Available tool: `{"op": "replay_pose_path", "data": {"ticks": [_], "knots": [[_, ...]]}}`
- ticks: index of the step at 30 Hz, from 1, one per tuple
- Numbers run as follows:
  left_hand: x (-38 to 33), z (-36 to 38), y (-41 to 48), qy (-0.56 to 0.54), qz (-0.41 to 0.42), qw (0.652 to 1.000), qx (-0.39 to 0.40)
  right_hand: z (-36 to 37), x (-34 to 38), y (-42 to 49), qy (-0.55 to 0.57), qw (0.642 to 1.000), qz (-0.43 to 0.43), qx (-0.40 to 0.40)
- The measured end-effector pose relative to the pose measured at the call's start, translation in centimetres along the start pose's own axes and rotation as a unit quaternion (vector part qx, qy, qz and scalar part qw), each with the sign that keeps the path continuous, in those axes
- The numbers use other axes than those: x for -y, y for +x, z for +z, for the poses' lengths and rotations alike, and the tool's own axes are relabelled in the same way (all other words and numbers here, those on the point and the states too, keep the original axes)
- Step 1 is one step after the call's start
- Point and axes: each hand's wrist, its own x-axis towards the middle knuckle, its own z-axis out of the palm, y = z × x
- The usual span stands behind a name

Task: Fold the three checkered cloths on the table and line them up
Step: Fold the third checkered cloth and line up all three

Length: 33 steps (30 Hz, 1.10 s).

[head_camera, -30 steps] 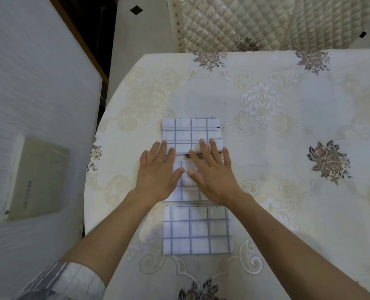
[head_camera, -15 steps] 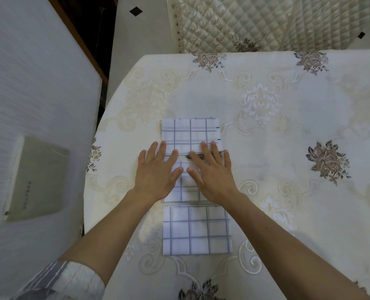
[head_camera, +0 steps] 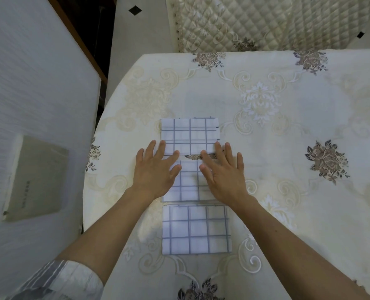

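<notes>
Lying flat, both hands cover the middle cloth.

Both hands lie flat, fingers straight, on the middle checkered cloth: left hand, right hand. Far cloth lies at the fingertips, near cloth behind the wrists.

You face a bench draped in a cream floral tablecloth. Beyond its far edge stands a quilted chair back. Left of the bench is a white textured panel bearing a pale plaque, and past its far-left corner a pale tiled floor.
</notes>
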Motion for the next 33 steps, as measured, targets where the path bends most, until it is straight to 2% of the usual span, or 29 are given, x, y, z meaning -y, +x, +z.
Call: {"op": "replay_pose_path", "data": {"ticks": [10, 14, 18, 21, 25, 33], "knots": [[0.2, 0.4, 0.0, -0.03, -0.012, 0.999, -0.012, -1.1, -1.6, -0.8, 0.035, 0.998, 0.056, -0.001], [0.1, 0.1, -0.2, -0.083, -0.037, 0.996, -0.02, -1.2, -1.5, -0.9, 0.071, 0.994, 0.079, -0.014], [0.4, 0.2, -0.2, -0.189, -0.073, 0.979, -0.036, -1.2, -1.4, -0.4, 0.156, 0.983, 0.093, -0.028], [0.6, 0.0, -0.4, -0.256, -0.084, 0.961, -0.064, -1.4, -1.1, 0.2, 0.266, 0.957, 0.111, -0.044], [0.4, -0.5, -0.1, -0.336, -0.11, 0.932, -0.077, -2.1, -0.4, 0.4, 0.357, 0.924, 0.125, -0.059], [0.5, 0.3, 0.3, -0.385, -0.116, 0.914, -0.059, -2.3, -0.2, -0.4, 0.345, 0.929, 0.103, -0.088]]}}
